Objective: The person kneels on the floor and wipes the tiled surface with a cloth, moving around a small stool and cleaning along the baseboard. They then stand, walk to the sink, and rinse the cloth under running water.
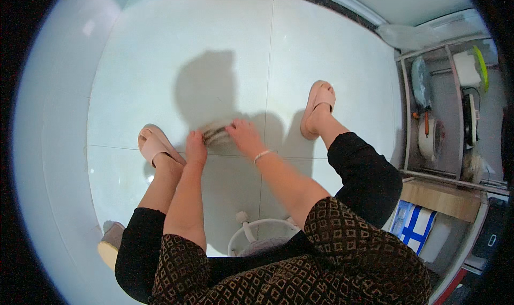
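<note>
My left hand and my right hand grip the two ends of a small soft-looking item, striped beige and dark brown. It is stretched between them above the tiled floor. Motion blur hides its exact kind. A thin light-coloured bracelet circles my right wrist. My feet, in pink slide sandals, stand wide apart on either side of the hands.
A white tubular ring with a caster shows below me. At right, an open shelf rack holds a pan; beneath, a cabinet holds a blue-and-white package. A loose slipper lies beside the left wall.
</note>
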The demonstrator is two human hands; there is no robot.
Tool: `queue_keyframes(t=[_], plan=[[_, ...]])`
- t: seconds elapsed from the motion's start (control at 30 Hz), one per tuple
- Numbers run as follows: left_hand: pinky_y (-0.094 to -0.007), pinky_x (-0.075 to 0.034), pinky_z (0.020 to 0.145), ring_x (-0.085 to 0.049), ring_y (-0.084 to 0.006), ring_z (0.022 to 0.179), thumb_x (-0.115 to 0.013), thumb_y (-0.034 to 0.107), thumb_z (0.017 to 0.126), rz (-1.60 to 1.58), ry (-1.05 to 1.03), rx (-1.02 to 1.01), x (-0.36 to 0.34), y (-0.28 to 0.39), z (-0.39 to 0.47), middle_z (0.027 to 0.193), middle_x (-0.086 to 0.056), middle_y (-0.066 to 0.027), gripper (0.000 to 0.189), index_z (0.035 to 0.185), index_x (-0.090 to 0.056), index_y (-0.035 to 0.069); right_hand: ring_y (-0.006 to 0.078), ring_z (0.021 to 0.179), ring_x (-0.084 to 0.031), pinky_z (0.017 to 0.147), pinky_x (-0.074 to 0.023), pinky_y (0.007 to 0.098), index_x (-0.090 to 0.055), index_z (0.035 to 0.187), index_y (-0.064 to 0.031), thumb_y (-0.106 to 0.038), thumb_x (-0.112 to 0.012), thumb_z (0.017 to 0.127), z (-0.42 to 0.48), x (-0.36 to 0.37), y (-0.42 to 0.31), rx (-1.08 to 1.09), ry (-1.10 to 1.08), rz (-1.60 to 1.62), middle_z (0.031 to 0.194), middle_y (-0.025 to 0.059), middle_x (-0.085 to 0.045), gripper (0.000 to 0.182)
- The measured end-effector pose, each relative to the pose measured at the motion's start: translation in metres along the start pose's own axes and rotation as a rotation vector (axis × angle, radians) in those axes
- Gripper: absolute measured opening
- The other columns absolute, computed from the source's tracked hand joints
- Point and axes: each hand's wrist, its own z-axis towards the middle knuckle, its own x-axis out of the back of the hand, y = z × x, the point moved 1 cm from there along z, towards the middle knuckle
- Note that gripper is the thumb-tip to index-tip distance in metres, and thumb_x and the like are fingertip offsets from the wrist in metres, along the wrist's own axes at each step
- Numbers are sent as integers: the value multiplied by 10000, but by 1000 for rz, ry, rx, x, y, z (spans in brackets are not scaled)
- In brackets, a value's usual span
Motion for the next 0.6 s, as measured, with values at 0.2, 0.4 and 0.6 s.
queue_keyframes(t=[0.2,0.4,0.6], plan=[[-431,-413,730,-494,-368,853,-453,-39,741,48,77,-200,1,6,55,861,-518,-179,162,884,-509,13,215,920,-505,704,-429,341,-517,1056,-147,-61,-554,723,54,19,29,28,-23,-163,1015,46,-502,346],[-429,-419,726,-507,-353,854,-453,-41,739,140,49,-232,-16,-16,55,882,-534,-160,236,950,-512,45,220,891,-525,724,-447,348,-581,990,-137,-140,-512,769,53,-26,32,37,34,11,949,45,-531,232],[-425,-414,718,-507,-361,849,-468,-54,715,147,53,-66,-26,-11,-19,876,-532,-164,261,955,-507,40,208,830,-493,693,-455,312,-544,1047,-110,-75,-547,717,-10,-36,-4,97,17,27,907,39,-493,333]])
